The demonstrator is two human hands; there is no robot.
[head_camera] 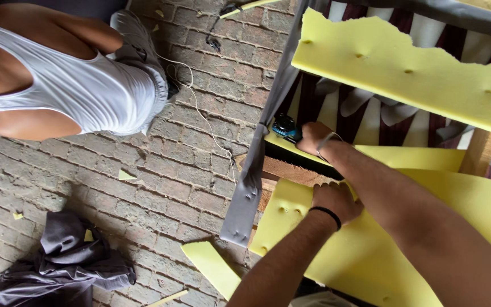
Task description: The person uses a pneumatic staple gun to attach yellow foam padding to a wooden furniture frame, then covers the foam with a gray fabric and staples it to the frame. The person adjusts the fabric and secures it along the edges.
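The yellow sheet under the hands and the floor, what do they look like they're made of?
The yellow sheet looks like soft foam: matte, dimpled, with a torn edge. The floor looks like rough, unglazed brick, laid in staggered courses with visible joints.

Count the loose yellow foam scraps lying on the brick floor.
4: a large wedge by the frame's foot, a triangle mid-floor, a bit at left, one on the grey cloth. Others may be hidden.

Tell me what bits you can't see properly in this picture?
- Blue tool, head view: mostly hidden behind the right hand and grey fabric strip.
- Left hand fingers: tucked under the yellow foam.
- Other person: cut off by the left edge.
- Wooden frame: mostly covered by foam.
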